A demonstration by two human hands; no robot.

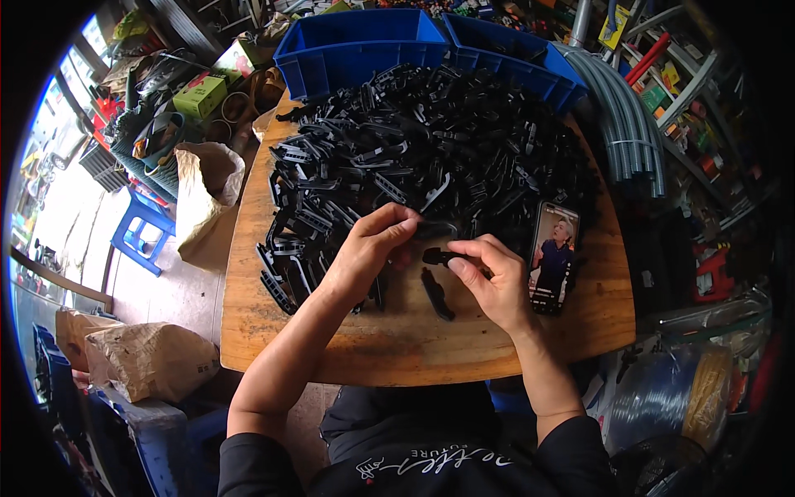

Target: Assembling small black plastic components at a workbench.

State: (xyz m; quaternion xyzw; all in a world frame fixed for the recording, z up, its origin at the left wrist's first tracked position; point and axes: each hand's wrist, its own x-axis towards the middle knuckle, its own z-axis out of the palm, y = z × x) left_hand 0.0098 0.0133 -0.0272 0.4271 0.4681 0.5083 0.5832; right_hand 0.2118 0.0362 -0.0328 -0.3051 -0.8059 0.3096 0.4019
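A big heap of black plastic parts (431,149) covers the far half of a wooden table (414,348). My left hand (364,248) reaches into the heap's near edge, its fingertips pinching a long black plastic piece (435,225). My right hand (493,277) holds a small black plastic part (437,257) between thumb and forefinger, just below the left fingertips. A single black strip (436,296) lies loose on the wood between both hands.
A phone (553,257) with a lit screen lies right of my right hand. Two blue crates (356,50) stand behind the heap. Grey corrugated hoses (625,124) hang at the right. Paper sacks (203,190) and a blue stool (141,232) stand on the left.
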